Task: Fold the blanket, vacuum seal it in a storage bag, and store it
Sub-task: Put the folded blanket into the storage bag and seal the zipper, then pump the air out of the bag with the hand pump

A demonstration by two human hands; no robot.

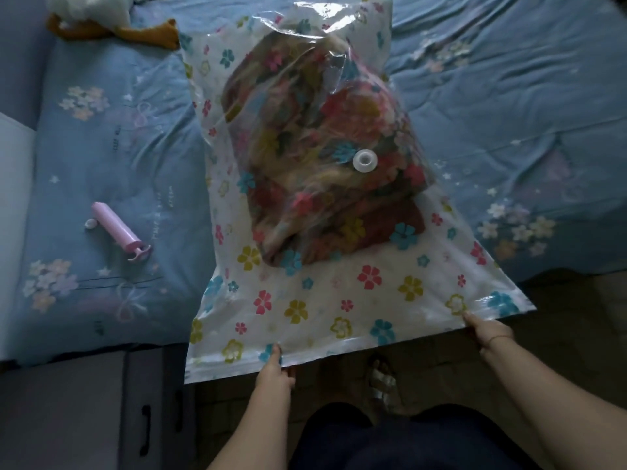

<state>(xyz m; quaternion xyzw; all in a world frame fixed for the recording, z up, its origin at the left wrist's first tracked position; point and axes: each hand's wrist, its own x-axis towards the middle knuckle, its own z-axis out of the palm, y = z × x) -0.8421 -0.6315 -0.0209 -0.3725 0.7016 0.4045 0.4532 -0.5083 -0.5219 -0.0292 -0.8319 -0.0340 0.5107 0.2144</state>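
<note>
Forearms reached forward from the bottom of the head view over dark trousers and a sandalled foot (381, 378) on the floor.

- Left hand (274, 369): thumb on top of the bag (305, 307) at its near edge, pinching it. The fingers beneath were hidden.
- Right hand (488, 335): pinched the same edge further along, thumb on top. The two hands were well apart and the edge between them was taut.
- Blanket (325, 147): folded, inside the bag, pushed towards the far end. The bag lay on the bed (118, 130) with its mouth hanging off the near side.
- Valve (365, 160): faced up, over the blanket.
- Pump (117, 228): on the bed to the left, apart from the bag, with a small cap (90, 224) just beside it.
- Stuffed toy (91, 15): at the far left corner.

Step judged: closing the seal strip (356, 344) at the mouth.

Method notes:
- Keep the edge flat and stretched.
- Press thumb against fingers and travel corner to corner without skipping.
- Repeat the pass.
- Keep the blanket back from the strip.
- Likely risk: a wrinkle or an unsealed corner would leak once pumping begins.
</note>
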